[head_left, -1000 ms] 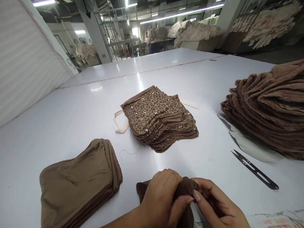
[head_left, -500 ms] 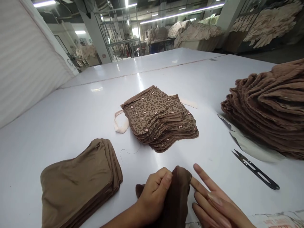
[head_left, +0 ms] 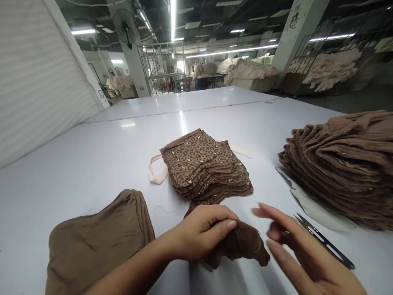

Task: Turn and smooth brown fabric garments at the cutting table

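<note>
While my left hand [head_left: 201, 231] is pinched down on the small dark brown fabric piece [head_left: 242, 246], thumb on top and fingers curled over its near edge, my right hand [head_left: 294, 250] is off it, fingers spread and loose, hovering just beside the cloth and holding nothing. The piece sits crumpled on the white table [head_left: 92, 151] right in front of the leopard-print stack [head_left: 204, 168], nearly touching its front edge. I'd guess I'm mid-way through handling this one piece, and the next move needs my right hand back on the free end so the thing can be pulled flat. The thread snips [head_left: 325, 241] lie near my right fingers, partly behind them. The plain brown stack [head_left: 95, 241] on my left is cut off at the bottom, the big ruffled pile [head_left: 344, 164] runs off the right edge, and my right hand is motion-blurred.
</note>
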A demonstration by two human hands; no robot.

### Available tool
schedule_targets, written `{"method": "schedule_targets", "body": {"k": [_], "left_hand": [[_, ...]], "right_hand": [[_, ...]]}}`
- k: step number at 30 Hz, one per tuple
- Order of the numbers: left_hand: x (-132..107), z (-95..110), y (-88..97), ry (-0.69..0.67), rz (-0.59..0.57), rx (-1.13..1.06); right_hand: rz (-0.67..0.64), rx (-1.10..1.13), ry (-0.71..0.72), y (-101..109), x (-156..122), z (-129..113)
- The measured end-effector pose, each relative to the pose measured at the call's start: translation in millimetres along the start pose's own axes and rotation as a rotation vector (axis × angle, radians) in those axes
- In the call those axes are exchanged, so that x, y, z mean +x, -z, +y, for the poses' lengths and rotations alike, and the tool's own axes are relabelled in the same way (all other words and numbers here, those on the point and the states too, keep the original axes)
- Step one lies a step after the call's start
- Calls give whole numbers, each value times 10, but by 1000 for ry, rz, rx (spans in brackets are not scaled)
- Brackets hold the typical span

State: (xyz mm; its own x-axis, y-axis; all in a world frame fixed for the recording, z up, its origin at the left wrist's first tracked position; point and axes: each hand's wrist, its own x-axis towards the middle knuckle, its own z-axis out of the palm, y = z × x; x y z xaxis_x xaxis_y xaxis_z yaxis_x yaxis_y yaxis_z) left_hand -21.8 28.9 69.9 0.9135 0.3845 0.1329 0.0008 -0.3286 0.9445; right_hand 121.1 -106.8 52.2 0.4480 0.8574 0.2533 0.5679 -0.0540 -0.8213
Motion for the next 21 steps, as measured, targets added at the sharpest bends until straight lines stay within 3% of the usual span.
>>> {"method": "schedule_targets", "body": {"k": [2,4,6,10,12,16,21], "left_hand": [[51,75,36,3,29,-24],[41,100,24,-32,165,-4],[-28,42,-44,-61,265,66],[-208,-269,-258,36,200,257],[-263,-397,-286,79,229,257],[-282,-376,-63,128,395,-32],[-225,-230,192,233,367,-499]], "right_hand": [[-191,71,-25,47,115,-57],[-273,201,-116,57,192,-111],[-272,370,-180,54,245,-141],[-161,640,-306,63,333,-114],[-112,673,-323,99,375,-82],[-63,689,-336,239,429,-44],[-113,873,-483,313,382,-42]]}}
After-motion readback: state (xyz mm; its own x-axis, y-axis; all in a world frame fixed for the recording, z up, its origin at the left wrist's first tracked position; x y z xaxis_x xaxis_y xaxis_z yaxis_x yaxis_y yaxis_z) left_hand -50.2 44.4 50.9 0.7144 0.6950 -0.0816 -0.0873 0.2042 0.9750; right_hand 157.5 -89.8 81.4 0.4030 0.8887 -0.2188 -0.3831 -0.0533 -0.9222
